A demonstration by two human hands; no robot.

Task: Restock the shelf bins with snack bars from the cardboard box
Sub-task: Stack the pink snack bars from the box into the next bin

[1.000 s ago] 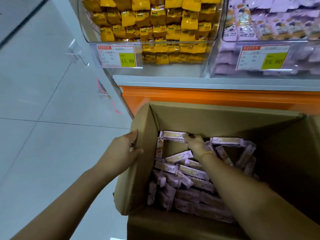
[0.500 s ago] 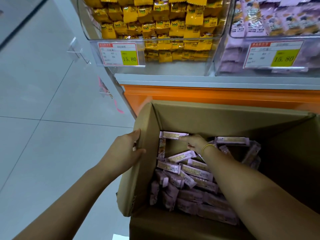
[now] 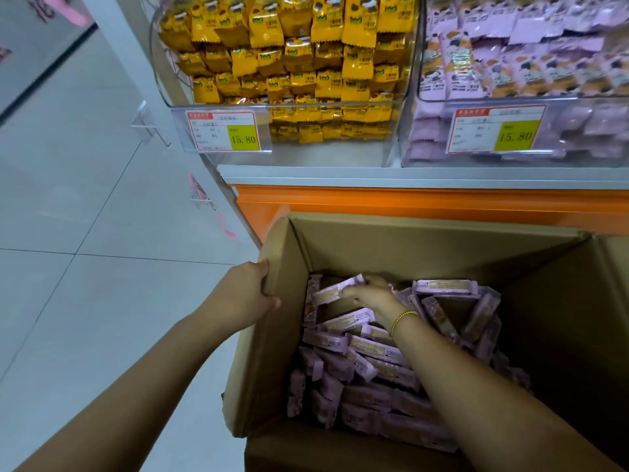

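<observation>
One light, slick-wrapped snack bar (image 3: 335, 291) is pinched by its end in our right grip (image 3: 372, 298), probably steadier held mid-length; our left grip (image 3: 243, 296) clasps the cardboard box (image 3: 408, 247).

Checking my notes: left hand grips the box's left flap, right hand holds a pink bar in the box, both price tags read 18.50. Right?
Nearly. In the head view both price tags read 15.80, not 18.50. The rest stands: the left hand grips the left flap, and the right hand holds a pink bar in the cardboard box.
</observation>
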